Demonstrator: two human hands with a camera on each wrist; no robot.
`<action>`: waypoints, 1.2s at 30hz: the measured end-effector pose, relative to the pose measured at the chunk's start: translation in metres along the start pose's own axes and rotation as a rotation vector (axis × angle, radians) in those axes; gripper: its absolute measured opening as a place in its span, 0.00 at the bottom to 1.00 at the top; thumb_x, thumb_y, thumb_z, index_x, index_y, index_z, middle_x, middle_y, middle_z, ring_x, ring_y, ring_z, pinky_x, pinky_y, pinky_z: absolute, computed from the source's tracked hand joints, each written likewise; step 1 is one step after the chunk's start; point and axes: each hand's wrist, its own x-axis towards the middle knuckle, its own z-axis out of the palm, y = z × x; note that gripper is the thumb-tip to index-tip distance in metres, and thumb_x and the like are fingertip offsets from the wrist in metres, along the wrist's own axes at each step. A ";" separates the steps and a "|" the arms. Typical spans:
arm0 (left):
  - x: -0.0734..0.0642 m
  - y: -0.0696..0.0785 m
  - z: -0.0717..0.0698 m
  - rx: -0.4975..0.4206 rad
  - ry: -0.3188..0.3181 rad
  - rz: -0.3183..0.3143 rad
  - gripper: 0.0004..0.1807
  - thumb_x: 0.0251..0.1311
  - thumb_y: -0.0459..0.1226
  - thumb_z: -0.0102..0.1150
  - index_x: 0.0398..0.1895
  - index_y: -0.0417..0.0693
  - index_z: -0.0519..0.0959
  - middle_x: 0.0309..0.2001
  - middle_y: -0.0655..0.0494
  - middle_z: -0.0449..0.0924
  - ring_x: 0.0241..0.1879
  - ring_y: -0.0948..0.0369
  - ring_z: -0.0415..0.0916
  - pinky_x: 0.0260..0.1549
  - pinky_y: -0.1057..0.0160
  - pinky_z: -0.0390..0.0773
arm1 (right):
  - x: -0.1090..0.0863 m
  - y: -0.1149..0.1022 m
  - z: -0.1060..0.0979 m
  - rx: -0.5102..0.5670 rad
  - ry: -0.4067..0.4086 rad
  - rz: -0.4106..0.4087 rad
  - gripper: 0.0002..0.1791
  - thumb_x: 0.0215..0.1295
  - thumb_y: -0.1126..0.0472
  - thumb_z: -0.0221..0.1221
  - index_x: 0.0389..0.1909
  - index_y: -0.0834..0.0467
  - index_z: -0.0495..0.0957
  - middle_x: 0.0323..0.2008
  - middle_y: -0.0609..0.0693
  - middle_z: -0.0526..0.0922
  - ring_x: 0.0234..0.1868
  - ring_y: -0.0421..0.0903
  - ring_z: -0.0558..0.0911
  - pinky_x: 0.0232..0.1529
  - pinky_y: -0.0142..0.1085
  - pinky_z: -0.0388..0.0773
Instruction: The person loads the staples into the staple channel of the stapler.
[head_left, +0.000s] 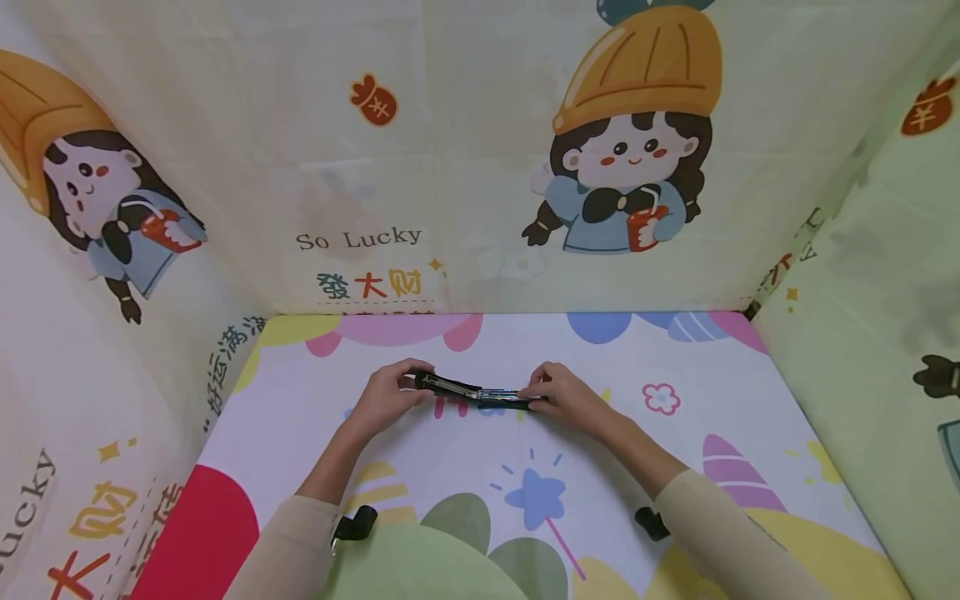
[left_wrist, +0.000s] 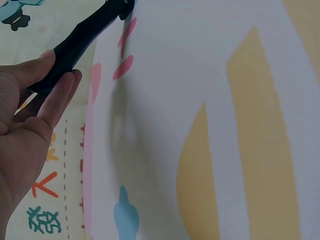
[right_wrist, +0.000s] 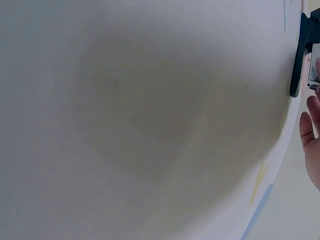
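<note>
A dark stapler [head_left: 502, 404], swung wide apart at its hinge, is held between both hands over the middle of the table. My left hand [head_left: 386, 398] pinches the end of its upper arm, thumb on one side and fingers on the other, as the left wrist view also shows on the dark handle [left_wrist: 80, 42]. At the other end, my right hand [head_left: 568, 398] grips the stapler's base and metal magazine. In the right wrist view the base [right_wrist: 299, 65] and the silvery magazine [right_wrist: 314, 70] show at the edge, with a fingertip against the metal.
A table with a colourful printed cover [head_left: 450, 467] lies below the hands. Cloth walls with cartoon prints [head_left: 480, 192] enclose it at the back and both sides. Black wrist devices [head_left: 357, 523] sit at both sleeves.
</note>
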 end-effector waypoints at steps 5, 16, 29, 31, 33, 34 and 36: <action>0.000 0.001 0.000 -0.008 0.000 -0.003 0.22 0.59 0.29 0.72 0.58 0.41 0.82 0.55 0.46 0.83 0.46 0.53 0.85 0.38 0.67 0.82 | -0.004 -0.001 -0.001 0.010 -0.009 0.056 0.17 0.60 0.63 0.74 0.50 0.50 0.90 0.45 0.52 0.81 0.46 0.47 0.75 0.46 0.40 0.76; -0.002 0.000 0.002 0.001 0.008 -0.012 0.22 0.60 0.30 0.72 0.58 0.42 0.82 0.55 0.46 0.84 0.46 0.53 0.85 0.38 0.67 0.82 | -0.017 0.002 -0.003 0.049 -0.027 0.201 0.31 0.58 0.58 0.75 0.64 0.58 0.80 0.50 0.53 0.85 0.53 0.53 0.80 0.57 0.51 0.77; -0.002 0.002 0.002 0.005 0.005 -0.015 0.23 0.60 0.30 0.72 0.59 0.42 0.81 0.56 0.47 0.84 0.46 0.54 0.85 0.38 0.67 0.82 | -0.025 0.011 0.001 0.087 -0.031 0.280 0.26 0.58 0.58 0.75 0.57 0.59 0.83 0.44 0.50 0.85 0.46 0.47 0.79 0.50 0.45 0.78; -0.003 0.003 0.001 0.005 0.006 -0.014 0.23 0.60 0.30 0.72 0.59 0.41 0.82 0.55 0.46 0.84 0.46 0.53 0.85 0.38 0.67 0.82 | -0.025 0.011 0.002 0.082 -0.037 0.287 0.24 0.58 0.58 0.75 0.56 0.59 0.84 0.44 0.50 0.85 0.45 0.46 0.79 0.49 0.44 0.78; -0.003 0.004 0.001 0.004 0.004 -0.014 0.23 0.60 0.30 0.72 0.59 0.41 0.82 0.56 0.46 0.84 0.46 0.53 0.85 0.38 0.66 0.82 | -0.024 0.011 0.003 0.081 -0.040 0.295 0.22 0.59 0.59 0.75 0.54 0.59 0.85 0.44 0.50 0.85 0.45 0.46 0.78 0.49 0.43 0.78; -0.003 0.003 0.001 0.005 0.004 -0.013 0.22 0.60 0.30 0.72 0.59 0.41 0.81 0.56 0.45 0.83 0.46 0.53 0.85 0.38 0.66 0.82 | -0.024 0.011 0.003 0.079 -0.039 0.301 0.22 0.59 0.59 0.75 0.53 0.59 0.85 0.44 0.51 0.85 0.45 0.46 0.78 0.49 0.43 0.78; -0.002 0.003 0.001 0.002 0.004 -0.013 0.22 0.60 0.30 0.72 0.59 0.40 0.81 0.56 0.45 0.83 0.47 0.52 0.85 0.38 0.66 0.83 | -0.023 0.011 0.003 0.076 -0.039 0.309 0.20 0.59 0.59 0.74 0.52 0.59 0.85 0.44 0.50 0.85 0.45 0.46 0.78 0.49 0.43 0.77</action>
